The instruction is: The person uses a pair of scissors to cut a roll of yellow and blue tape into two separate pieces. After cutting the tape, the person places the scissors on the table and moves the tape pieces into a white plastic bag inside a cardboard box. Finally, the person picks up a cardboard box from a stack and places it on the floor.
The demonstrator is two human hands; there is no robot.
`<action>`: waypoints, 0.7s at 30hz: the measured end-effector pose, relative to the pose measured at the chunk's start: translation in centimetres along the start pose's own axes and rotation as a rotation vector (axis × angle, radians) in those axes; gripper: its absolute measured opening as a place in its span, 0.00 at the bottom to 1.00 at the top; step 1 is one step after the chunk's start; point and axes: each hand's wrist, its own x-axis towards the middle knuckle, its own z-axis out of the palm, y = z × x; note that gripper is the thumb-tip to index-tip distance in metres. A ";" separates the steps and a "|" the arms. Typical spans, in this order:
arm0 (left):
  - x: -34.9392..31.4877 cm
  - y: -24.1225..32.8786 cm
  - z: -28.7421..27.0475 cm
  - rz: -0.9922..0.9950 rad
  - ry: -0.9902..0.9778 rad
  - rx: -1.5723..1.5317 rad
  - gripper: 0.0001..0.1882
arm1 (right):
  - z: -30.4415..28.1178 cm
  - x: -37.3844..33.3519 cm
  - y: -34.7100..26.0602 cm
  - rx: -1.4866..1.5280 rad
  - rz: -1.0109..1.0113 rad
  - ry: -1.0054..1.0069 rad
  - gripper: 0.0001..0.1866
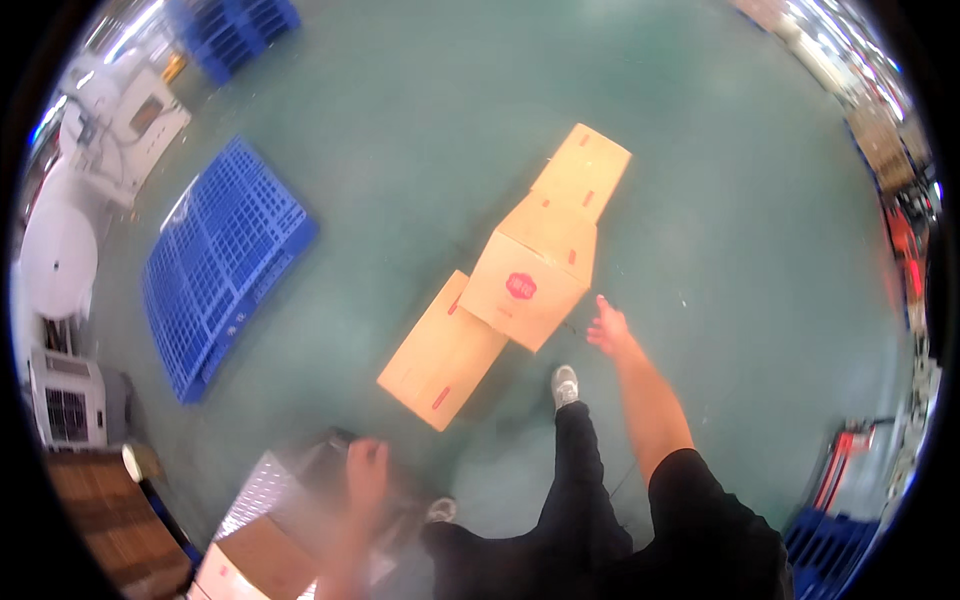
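Note:
Several tan cardboard boxes stand in a slanting row on the green floor. The middle box (548,303) has a red printed mark on its front and overlaps the view of the near-left box (440,358). Behind it lies the far box (584,172). My right hand (610,330) reaches forward just right of the middle box, its fingers apart and nothing in them. Low on the left, my left hand (367,478) is smeared by motion, so its fingers are unclear. Beside it are shiny clear plastic wrapping (258,497) and a brown-sided carton (268,560).
A blue plastic pallet (225,260) rests left of the boxes, and stacked blue pallets (235,35) stand at the far left. Along the left edge are a white roll (60,255) and a grey vented unit (70,400). A red-handled frame (835,465) is on the right.

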 end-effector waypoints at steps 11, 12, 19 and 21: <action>27.0 28.3 17.3 -0.142 0.144 -0.250 0.37 | 4.8 6.5 -2.3 0.290 0.245 -0.855 0.30; 26.4 27.7 16.4 -0.119 0.170 -0.289 0.36 | 6.3 5.0 -3.3 0.264 0.257 -0.888 0.28; -5.5 32.2 8.3 -0.317 0.767 -0.535 0.33 | -4.4 -19.2 -3.7 -0.101 0.113 -0.825 0.28; -18.4 34.1 7.8 -0.532 0.858 -0.497 0.33 | -8.6 -25.5 -2.2 -0.274 0.117 -0.860 0.30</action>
